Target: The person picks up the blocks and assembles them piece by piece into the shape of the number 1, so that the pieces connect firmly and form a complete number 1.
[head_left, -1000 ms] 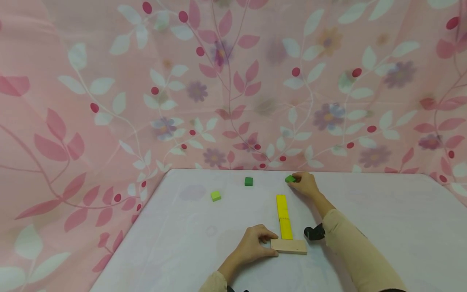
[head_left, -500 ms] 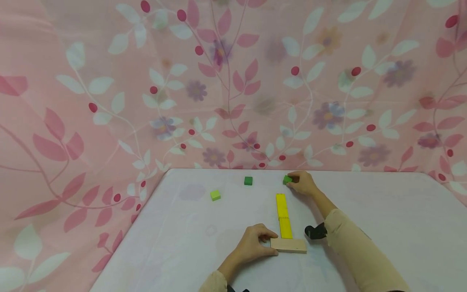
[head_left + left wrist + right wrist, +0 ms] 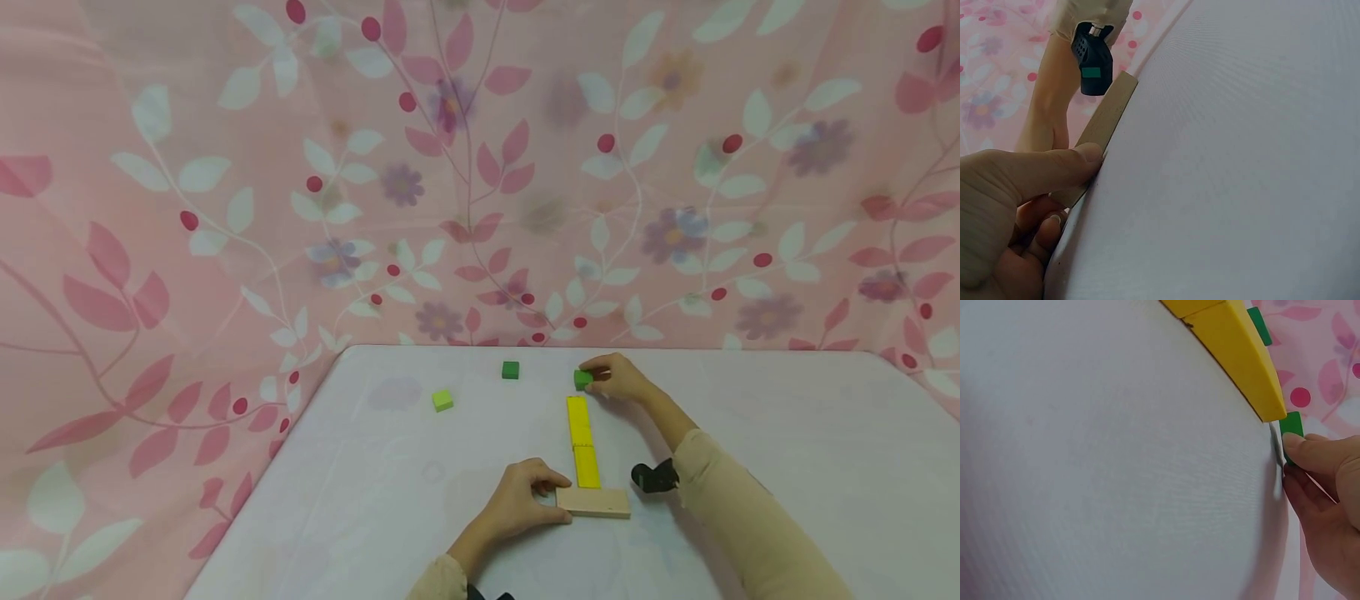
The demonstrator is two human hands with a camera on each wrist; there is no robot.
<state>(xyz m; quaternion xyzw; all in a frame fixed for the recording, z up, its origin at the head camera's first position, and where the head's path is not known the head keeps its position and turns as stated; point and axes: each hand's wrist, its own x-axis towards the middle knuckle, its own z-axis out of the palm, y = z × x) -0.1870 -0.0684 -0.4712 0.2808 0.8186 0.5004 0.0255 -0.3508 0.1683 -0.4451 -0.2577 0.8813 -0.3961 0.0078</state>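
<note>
Near the front of the table, my left hand (image 3: 519, 497) pinches the left end of a plain wooden block (image 3: 596, 502) between thumb and fingers. Two yellow blocks (image 3: 582, 442) lie end to end in a line running away from that wooden block. Just past the far end of the line, my right hand (image 3: 621, 380) pinches a green block (image 3: 582, 380). In the right wrist view this green block (image 3: 1292, 425) shows between thumb and fingertips, close to the end of the yellow block (image 3: 1238, 359). The thumb of my left hand (image 3: 1054, 172) lies on the wooden block (image 3: 1107, 119).
A dark green block (image 3: 511, 370) stands near the table's back edge, and a light green block (image 3: 442, 401) lies to its left. The white-covered table (image 3: 337, 500) ends at a pink floral cloth (image 3: 480, 208). A black wrist camera (image 3: 654, 477) hangs under my right forearm.
My right hand has brought the green block left and nearer, towards the far end of the yellow blocks, turning it somewhat. The left hand keeps its hold on the wooden block.
</note>
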